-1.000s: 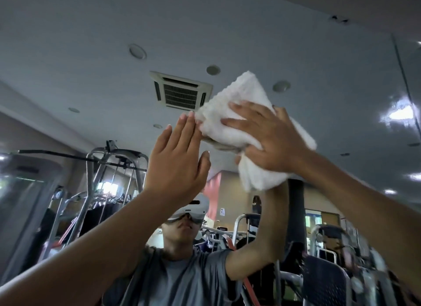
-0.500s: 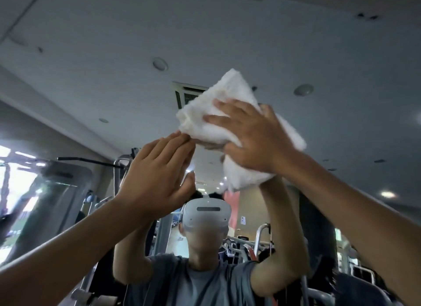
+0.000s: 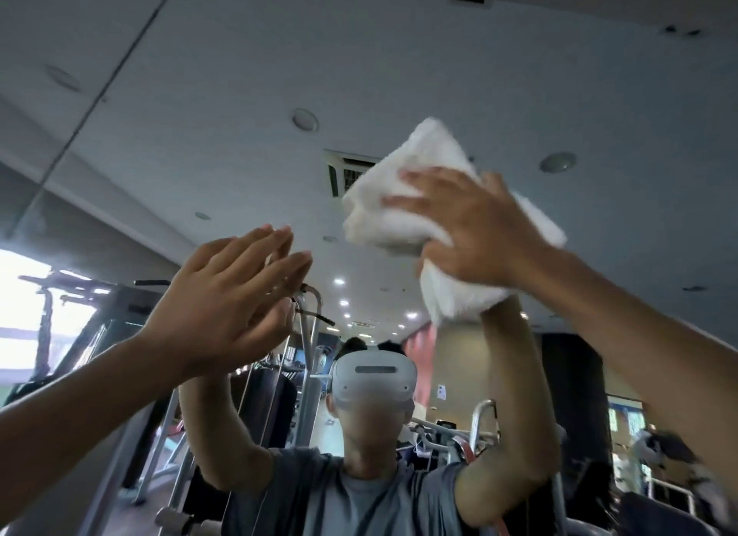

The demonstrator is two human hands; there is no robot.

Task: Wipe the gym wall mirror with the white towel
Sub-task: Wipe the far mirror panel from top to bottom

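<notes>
A person stands facing a gym wall mirror [image 3: 399,76], seen from a head camera tilted upward, so the glass fills nearly the whole view. The right hand [image 3: 475,232] is raised high, fingers spread, palm pressing a bunched white towel [image 3: 403,200] flat against the mirror in the upper right of centre. The towel bulges out above the fingers and hangs in a fold below the heel of the hand. The left hand [image 3: 227,304] is raised lower and to the left, well apart from the towel, open with its fingers straight and held close together; it meets its own reflection at the glass, though whether the palm actually touches the surface is hard to tell. Both bare forearms reach up from the bottom corners. In the reflection, the person wears a grey T-shirt [image 3: 339,495] and a white headset [image 3: 373,380] over the eyes. Behind them the mirror shows a grey ceiling with a square air-conditioning vent [image 3: 345,172] partly hidden by the towel, several round recessed lights [image 3: 304,119], and metal-framed weight machines [image 3: 307,356]. A bright window [image 3: 24,296] glows at the far left edge. A thin dark seam [image 3: 100,96] runs diagonally across the upper left.
</notes>
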